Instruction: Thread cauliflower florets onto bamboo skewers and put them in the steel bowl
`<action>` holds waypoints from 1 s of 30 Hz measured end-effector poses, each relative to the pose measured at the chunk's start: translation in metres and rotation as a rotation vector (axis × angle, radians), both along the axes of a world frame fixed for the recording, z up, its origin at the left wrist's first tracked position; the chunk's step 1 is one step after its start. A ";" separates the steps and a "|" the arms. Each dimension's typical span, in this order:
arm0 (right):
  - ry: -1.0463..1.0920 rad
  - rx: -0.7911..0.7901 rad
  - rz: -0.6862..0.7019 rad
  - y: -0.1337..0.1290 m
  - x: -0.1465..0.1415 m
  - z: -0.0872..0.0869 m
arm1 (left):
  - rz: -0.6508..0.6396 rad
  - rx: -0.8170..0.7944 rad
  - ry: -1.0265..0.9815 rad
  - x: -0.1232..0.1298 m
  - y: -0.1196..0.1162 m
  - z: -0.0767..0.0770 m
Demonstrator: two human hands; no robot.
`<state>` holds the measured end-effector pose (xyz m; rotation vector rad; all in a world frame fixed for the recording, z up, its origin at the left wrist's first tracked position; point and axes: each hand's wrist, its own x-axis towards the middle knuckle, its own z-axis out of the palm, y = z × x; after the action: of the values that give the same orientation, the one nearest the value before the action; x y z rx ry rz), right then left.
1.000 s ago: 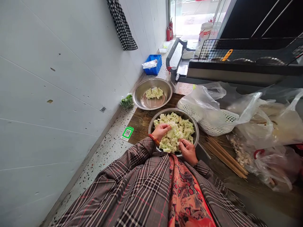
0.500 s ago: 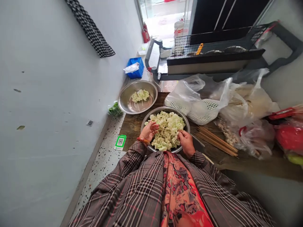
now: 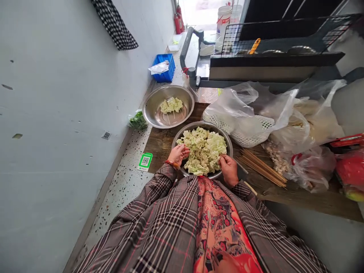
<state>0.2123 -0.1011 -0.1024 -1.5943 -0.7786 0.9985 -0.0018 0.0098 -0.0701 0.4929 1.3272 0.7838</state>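
Pale green cauliflower pieces (image 3: 203, 149) fill a metal bowl (image 3: 231, 148) right in front of me. At the bowl's left side is my left hand (image 3: 178, 154), its fingers curled by the cauliflower; whether they hold a piece is too small to tell. My right hand (image 3: 228, 168) is closed at the right rim, thumb and fingertips pinched against the edge of the heap, and what lies between them is hidden. Behind to the left, a wider metal basin (image 3: 150, 115) holds a few skewered cauliflower pieces (image 3: 171, 105).
Wooden skewers (image 3: 263, 167) lie on the dark wooden table (image 3: 159, 146) to the right. Beyond them are plastic bags (image 3: 309, 121) and a white basket (image 3: 250, 138). A blue crate (image 3: 167, 72) stands by the wall, and a green code card (image 3: 145, 160) lies at the left.
The camera view has shifted slightly. My left hand's fingers, more spread before, are now more curled. My right hand stays pinched at the right edge of the heap.
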 end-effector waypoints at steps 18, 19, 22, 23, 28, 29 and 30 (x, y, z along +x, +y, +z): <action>-0.078 -0.071 0.075 0.015 0.001 0.012 | -0.278 0.247 0.291 -0.013 -0.033 -0.036; -0.082 -0.072 0.081 0.015 0.001 0.012 | -0.350 0.324 0.360 -0.011 -0.033 -0.035; -0.087 -0.084 0.103 0.013 0.002 0.011 | -0.625 0.577 0.535 -0.004 -0.037 -0.031; -0.083 -0.088 0.110 0.013 0.002 0.011 | -0.726 0.657 0.581 0.000 -0.039 -0.029; -0.040 -0.099 0.137 0.011 0.000 0.007 | -1.170 0.943 0.776 0.025 -0.047 -0.027; -0.039 -0.097 0.142 0.011 0.000 0.007 | -1.208 0.959 0.794 0.029 -0.048 -0.029; -0.041 -0.095 0.145 0.011 0.000 0.006 | -1.220 0.961 0.797 0.032 -0.048 -0.030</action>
<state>0.2121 -0.0898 -0.0959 -1.6620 -0.8974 1.1238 0.0301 -0.0387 -0.1004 2.2829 0.9339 0.0761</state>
